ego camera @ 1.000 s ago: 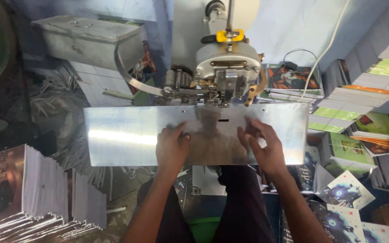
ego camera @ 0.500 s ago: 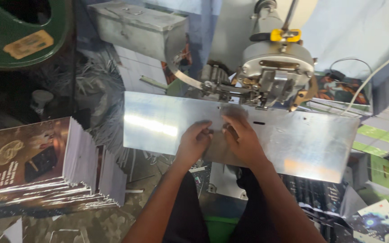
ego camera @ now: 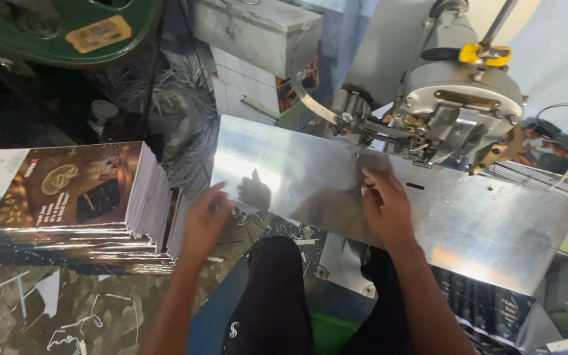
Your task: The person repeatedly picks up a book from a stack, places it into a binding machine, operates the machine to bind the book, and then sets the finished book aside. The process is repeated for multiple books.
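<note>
Cluttered workshop, steel table (ego camera: pixel 494 223) under stitcher head (ego camera: pixel 461 105). Right hand (ego camera: pixel 386 207) flat, open near it. Left hand (ego camera: pixel 205 220) open, empty by stack (ego camera: pixel 67 190): take one copy squarely.

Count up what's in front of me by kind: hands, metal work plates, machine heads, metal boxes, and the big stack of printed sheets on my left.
Hands: 2, left hand and right hand
Shiny flat metal work plate: 1
Grey metal machine head with yellow clip: 1
Grey metal box: 1
Stack of brown printed sheets: 1
Total: 6
</note>
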